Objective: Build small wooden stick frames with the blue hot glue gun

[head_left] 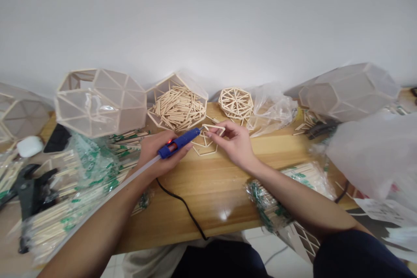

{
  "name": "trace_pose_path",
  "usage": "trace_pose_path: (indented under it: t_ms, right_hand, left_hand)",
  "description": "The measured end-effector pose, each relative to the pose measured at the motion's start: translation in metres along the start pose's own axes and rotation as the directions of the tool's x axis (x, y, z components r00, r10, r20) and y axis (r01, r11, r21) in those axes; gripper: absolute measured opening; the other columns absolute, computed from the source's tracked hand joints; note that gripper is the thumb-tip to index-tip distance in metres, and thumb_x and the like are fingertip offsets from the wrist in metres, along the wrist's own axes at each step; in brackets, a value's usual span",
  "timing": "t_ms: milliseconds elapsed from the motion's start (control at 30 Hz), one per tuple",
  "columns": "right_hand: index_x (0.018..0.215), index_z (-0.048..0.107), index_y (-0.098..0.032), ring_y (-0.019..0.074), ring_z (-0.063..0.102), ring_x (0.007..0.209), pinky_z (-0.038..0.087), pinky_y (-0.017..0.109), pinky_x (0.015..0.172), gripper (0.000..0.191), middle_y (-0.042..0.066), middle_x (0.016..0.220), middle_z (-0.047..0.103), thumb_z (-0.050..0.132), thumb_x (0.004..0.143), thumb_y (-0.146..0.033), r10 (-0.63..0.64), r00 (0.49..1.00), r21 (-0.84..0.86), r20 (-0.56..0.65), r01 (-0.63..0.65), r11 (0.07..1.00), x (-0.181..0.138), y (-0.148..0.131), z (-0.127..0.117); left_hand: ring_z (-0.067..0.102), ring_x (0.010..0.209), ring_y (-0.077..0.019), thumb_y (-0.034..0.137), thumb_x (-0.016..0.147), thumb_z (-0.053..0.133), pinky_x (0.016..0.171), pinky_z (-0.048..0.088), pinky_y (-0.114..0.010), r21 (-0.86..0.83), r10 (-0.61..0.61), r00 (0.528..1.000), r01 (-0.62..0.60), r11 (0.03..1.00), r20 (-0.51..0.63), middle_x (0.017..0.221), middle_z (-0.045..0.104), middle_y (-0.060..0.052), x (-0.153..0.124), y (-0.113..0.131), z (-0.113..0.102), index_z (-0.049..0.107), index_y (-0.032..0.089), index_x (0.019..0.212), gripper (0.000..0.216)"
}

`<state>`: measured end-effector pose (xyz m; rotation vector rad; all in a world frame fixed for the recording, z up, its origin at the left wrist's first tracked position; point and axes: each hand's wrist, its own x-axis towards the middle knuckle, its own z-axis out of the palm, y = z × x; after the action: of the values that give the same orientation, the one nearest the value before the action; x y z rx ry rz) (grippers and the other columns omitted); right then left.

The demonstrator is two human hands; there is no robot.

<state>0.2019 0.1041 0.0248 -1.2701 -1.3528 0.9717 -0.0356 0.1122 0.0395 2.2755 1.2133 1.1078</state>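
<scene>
My left hand (163,150) is closed around a blue hot glue gun (179,144) with a red light lit on its side. A long pale glue stick (130,178) trails out of its back end. The nozzle points at a small wooden stick frame (208,150) of joined angular cells. Opposite it, my right hand (234,141) pinches the upper part of this frame between thumb and fingers. The frame sits low over the wooden table (221,191); the nozzle tip's exact contact with the wood is too small to tell.
Behind the hands stand a polyhedral container of short sticks (179,106) and a round stick lattice (236,103). Translucent polyhedral shells (100,104) line the wall. Bagged sticks (78,204) and black pliers (28,191) lie left, more bagged sticks (306,178) right. A black cord (182,202) crosses the table.
</scene>
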Motion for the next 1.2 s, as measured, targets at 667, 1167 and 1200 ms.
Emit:
trace_pose_path:
  t_ms: [667, 1167, 1200]
  right_hand:
    - [0.095, 0.085, -0.026, 0.0199, 0.067, 0.071, 0.048, 0.034, 0.065, 0.019, 0.004, 0.087, 0.082, 0.088, 0.082, -0.039, 0.006, 1.0, 0.005, -0.002, -0.006, 1.0, 0.0006, 0.0024, -0.0006]
    - [0.094, 0.087, -0.024, 0.0207, 0.068, 0.075, 0.05, 0.034, 0.069, 0.021, 0.005, 0.088, 0.081, 0.09, 0.079, -0.039, 0.071, 0.997, 0.086, 0.032, -0.074, 0.994, 0.0019, 0.0001, -0.0007]
    - [0.095, 0.087, -0.023, 0.0204, 0.068, 0.076, 0.051, 0.034, 0.071, 0.024, 0.005, 0.089, 0.082, 0.091, 0.078, -0.04, 0.122, 0.991, 0.125, 0.06, -0.129, 0.984, 0.0029, -0.0011, -0.0012]
  left_hand:
    - [0.05, 0.05, -0.0123, 0.048, 0.094, 0.071, 0.052, 0.038, -0.028, 0.028, -0.027, 0.999, 0.026, 0.999, 0.025, 0.056, 0.054, 0.004, -0.0004, -0.0007, -0.0016, 0.057, 0.024, 0.067, 0.039]
    - [0.049, 0.049, -0.0112, 0.041, 0.092, 0.074, 0.052, 0.039, -0.026, -0.025, -0.017, 1.0, 0.017, 1.0, -0.016, 0.057, 0.054, 0.006, 0.0011, 0.0013, -0.0036, 0.061, 0.023, 0.07, 0.032]
    - [0.048, 0.049, -0.0113, 0.042, 0.091, 0.074, 0.052, 0.038, -0.026, -0.028, -0.036, 0.999, 0.036, 0.999, -0.013, 0.056, 0.053, 0.006, 0.0016, 0.002, -0.0043, 0.06, 0.023, 0.068, 0.033]
